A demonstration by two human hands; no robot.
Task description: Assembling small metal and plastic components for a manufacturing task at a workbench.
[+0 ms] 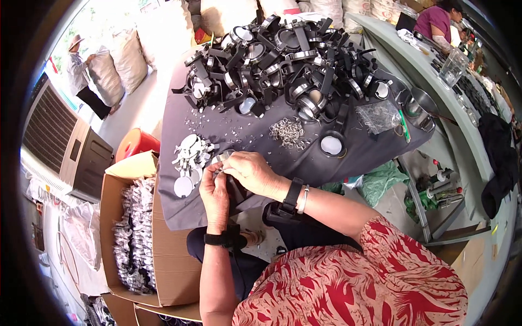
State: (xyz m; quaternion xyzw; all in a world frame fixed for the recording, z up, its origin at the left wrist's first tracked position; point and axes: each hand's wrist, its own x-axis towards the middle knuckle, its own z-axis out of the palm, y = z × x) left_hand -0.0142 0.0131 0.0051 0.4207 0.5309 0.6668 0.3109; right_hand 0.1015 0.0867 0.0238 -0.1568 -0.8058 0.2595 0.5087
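Note:
Near the front edge of the grey-covered table, my left hand (213, 190) and my right hand (254, 173) meet with fingers pinched together. Between their fingertips is a small item, mostly hidden; a pale rounded edge shows just beyond them, and a dark part shows below. Beside my left hand lies a heap of white discs with tabs (190, 152), with a loose white disc (184, 187) nearer me. Farther off sits a small pile of metal rings (287, 132). To its right lies a black-strapped round piece with a white face (331, 145).
A big heap of black-and-silver round pieces with straps (283, 60) covers the table's far side. A clear plastic bag (378, 116), green pen (404, 126) and metal cup (420, 102) lie right. An open carton (176, 271) stands left; another person (435, 24) sits far right.

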